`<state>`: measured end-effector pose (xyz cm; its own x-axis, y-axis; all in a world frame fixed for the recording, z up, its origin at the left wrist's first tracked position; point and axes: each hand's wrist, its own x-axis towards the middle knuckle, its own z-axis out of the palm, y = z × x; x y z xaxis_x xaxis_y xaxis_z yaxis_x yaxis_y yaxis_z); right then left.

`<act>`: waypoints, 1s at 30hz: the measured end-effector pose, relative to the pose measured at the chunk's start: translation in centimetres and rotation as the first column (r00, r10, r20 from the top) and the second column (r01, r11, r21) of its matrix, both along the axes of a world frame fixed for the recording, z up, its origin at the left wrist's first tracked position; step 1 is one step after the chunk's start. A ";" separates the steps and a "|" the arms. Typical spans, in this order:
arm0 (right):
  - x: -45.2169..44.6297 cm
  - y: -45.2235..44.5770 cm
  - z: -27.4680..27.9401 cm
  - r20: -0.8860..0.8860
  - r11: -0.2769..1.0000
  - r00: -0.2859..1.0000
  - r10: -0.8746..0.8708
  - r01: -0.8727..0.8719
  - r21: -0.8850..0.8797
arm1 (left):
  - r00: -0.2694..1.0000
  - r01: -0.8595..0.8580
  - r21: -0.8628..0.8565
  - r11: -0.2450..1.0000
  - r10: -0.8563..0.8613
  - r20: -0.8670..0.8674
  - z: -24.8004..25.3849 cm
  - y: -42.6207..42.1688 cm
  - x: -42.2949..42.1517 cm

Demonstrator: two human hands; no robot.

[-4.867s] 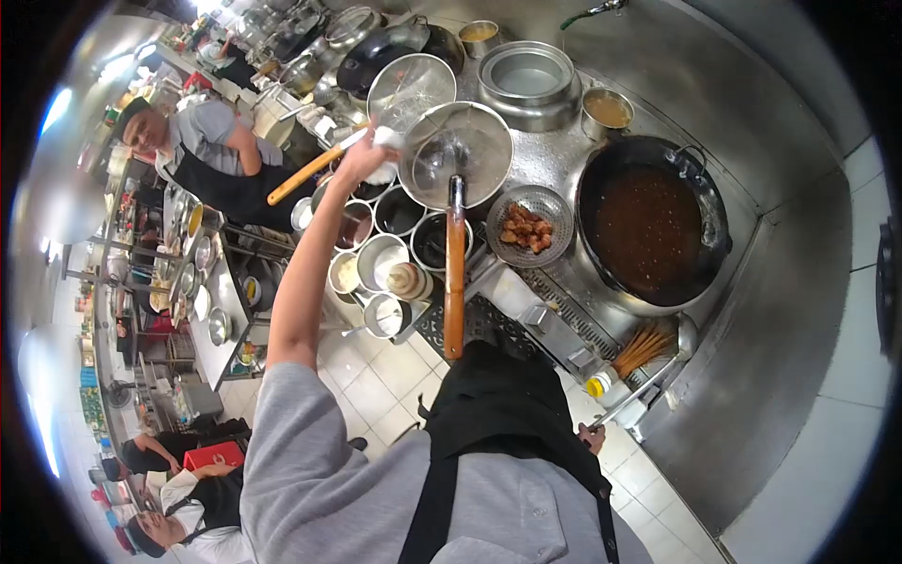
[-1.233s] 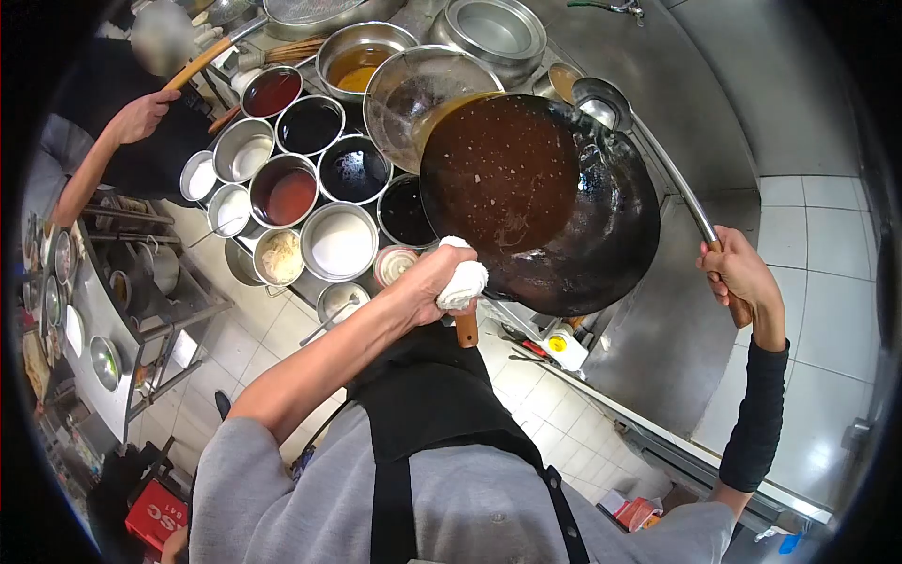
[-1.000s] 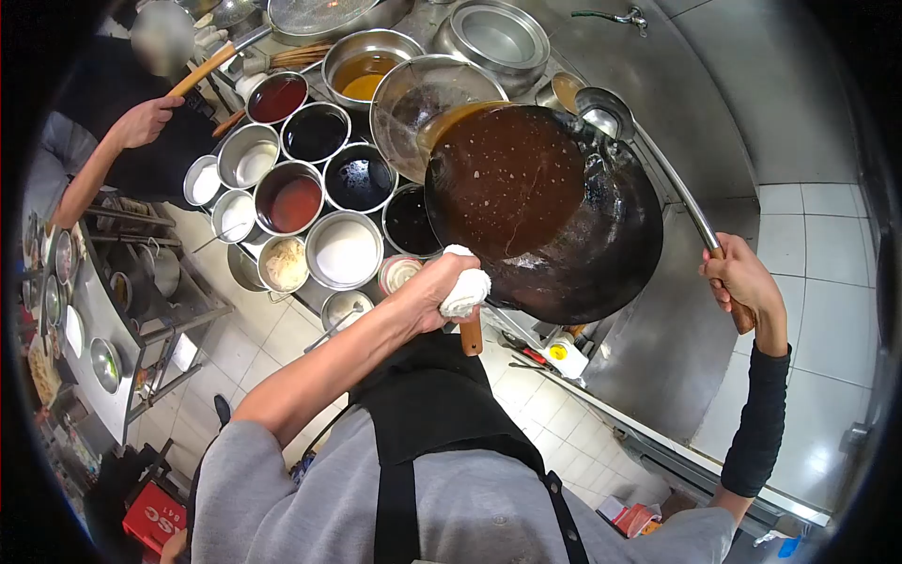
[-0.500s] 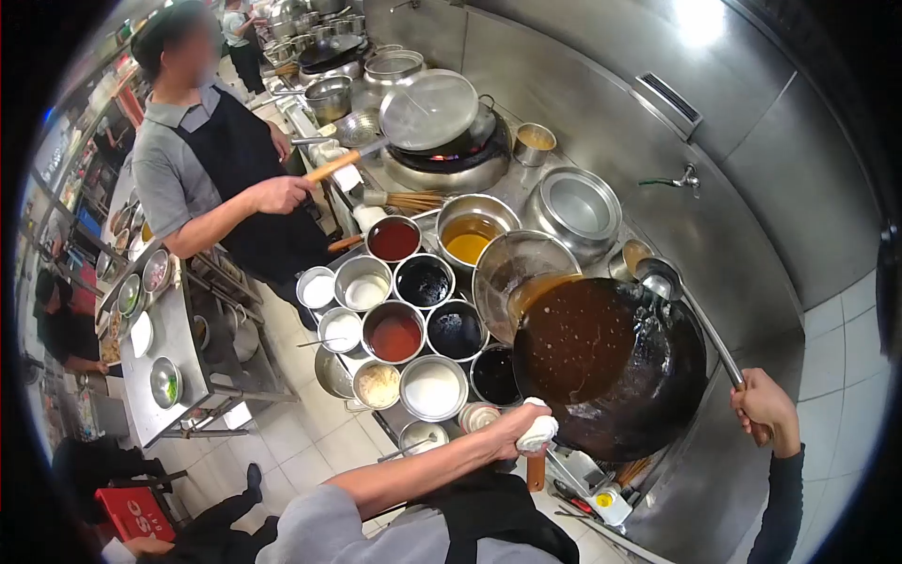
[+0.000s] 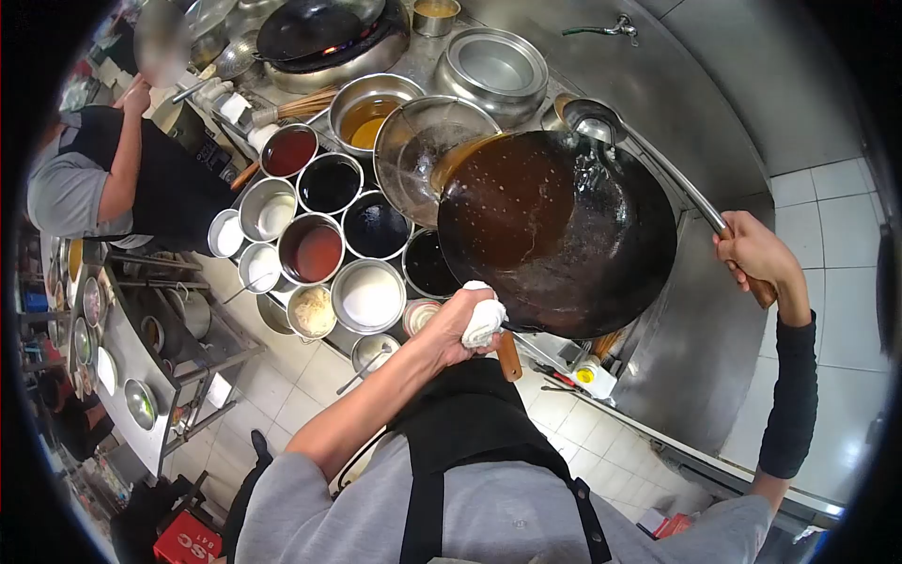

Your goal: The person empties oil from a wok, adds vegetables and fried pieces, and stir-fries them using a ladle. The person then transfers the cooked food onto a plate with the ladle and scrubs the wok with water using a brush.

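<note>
My left hand is closed around a folded white cloth at the near rim of a large black wok. What the cloth covers is hidden. The wok is tilted to the left, and brown liquid with small bubbles lies in its left side, reaching the lip. Just beyond that lip is a round mesh strainer; whatever is below it I cannot make out. With my right hand I grip the wooden handle of a long steel ladle, whose bowl rests at the wok's far rim.
Left of the wok stand several metal pots of sauces and powders, including a dark sauce pot and a white powder pot. Behind are a yellow-liquid pot, a lidded pot and a lit burner with another wok. A co-worker stands left.
The view has shifted, so the whole scene sits further up and left. The co-worker's hand is now raised near the head. Both my hands keep their grips, and the wok stays tilted.
</note>
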<state>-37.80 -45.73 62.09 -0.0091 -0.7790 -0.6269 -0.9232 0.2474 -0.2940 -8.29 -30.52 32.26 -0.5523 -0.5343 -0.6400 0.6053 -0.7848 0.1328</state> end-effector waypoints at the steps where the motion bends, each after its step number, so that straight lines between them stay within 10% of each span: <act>1: 0.2 -0.2 0.1 -0.006 1.000 1.000 -0.002 0.002 -0.001 | 1.000 -0.016 0.000 1.000 0.016 0.004 0.2 -0.1 0.0; 18: 2.2 -2.1 2.2 -0.085 0.999 0.995 0.049 -0.049 0.004 | 0.995 -0.088 0.088 0.992 0.091 -0.034 2.3 0.5 0.0; 30: 6.1 -5.6 7.0 -0.314 0.928 0.930 0.194 -0.277 -0.248 | 0.916 -0.055 0.192 0.980 0.126 -0.381 2.3 -0.4 1.2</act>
